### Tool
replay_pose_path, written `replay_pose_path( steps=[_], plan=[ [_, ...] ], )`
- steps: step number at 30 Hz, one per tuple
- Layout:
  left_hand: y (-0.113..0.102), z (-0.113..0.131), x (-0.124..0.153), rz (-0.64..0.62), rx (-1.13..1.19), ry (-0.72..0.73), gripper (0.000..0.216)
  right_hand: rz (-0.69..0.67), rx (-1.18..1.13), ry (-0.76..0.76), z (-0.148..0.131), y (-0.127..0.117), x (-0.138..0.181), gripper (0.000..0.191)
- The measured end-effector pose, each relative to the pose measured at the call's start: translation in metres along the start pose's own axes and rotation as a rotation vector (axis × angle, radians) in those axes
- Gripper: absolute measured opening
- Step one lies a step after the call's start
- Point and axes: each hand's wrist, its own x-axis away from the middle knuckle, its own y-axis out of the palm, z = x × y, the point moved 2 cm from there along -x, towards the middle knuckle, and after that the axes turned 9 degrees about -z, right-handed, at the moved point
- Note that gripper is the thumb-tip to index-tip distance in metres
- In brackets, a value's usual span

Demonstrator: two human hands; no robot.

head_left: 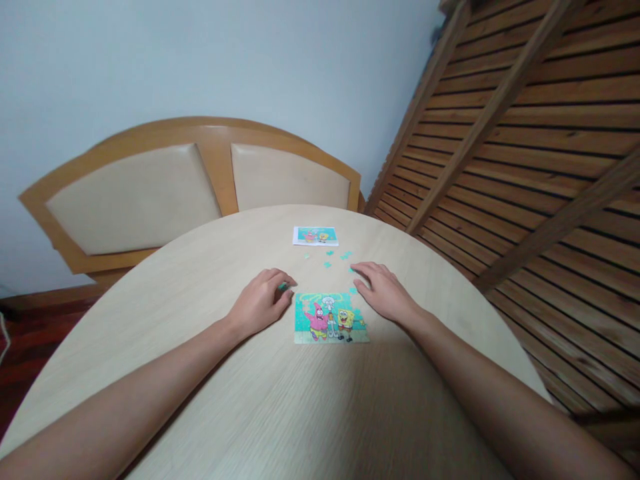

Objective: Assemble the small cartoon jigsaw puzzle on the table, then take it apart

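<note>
A mostly assembled jigsaw puzzle (pixel 331 320) with cartoon figures on a turquoise ground lies flat on the table, between my hands. Its upper right side has an uneven edge. My left hand (pixel 261 301) rests by its upper left corner, fingers loosely curved and thumb apart. A small green puzzle piece (pixel 283 286) shows in the gap between that thumb and forefinger; whether they touch it is unclear. On the other side, my right hand (pixel 384 291) is open, its forefinger tip at a green piece (pixel 352 269) and its thumb near another piece (pixel 353 290).
Several loose turquoise pieces (pixel 346 255) lie beyond the puzzle. Farther back is a reference picture (pixel 317 236) with a white border. The round wooden table (pixel 240 413) faces a padded chair back (pixel 135 193). Slatted wood (pixel 500 167) stands at the right.
</note>
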Motion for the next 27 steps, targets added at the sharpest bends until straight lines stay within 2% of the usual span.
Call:
replay_pose_path(
  steps=[4,7,10,17,23,27],
  plan=[
    [-0.004,0.019,0.002,-0.130,0.072,0.337,0.030,-0.023,0.054,0.023,0.004,0.002,-0.004,0.036],
    [-0.003,0.026,0.004,-0.260,0.053,0.489,0.032,-0.025,0.061,0.004,0.007,-0.004,-0.005,0.029],
    [-0.004,0.027,0.005,-0.277,0.012,0.515,0.029,-0.032,0.044,0.030,0.012,-0.010,-0.004,0.020],
    [-0.006,0.035,0.006,-0.249,-0.041,0.471,0.020,-0.095,-0.024,0.034,0.015,-0.018,0.002,0.011],
    [-0.001,0.045,0.011,-0.307,0.022,0.596,0.032,-0.180,-0.144,0.100,0.000,-0.025,0.010,0.008],
    [-0.001,0.047,0.012,-0.327,0.021,0.604,0.030,-0.162,-0.197,0.089,-0.004,-0.024,0.011,0.014]
  ],
)
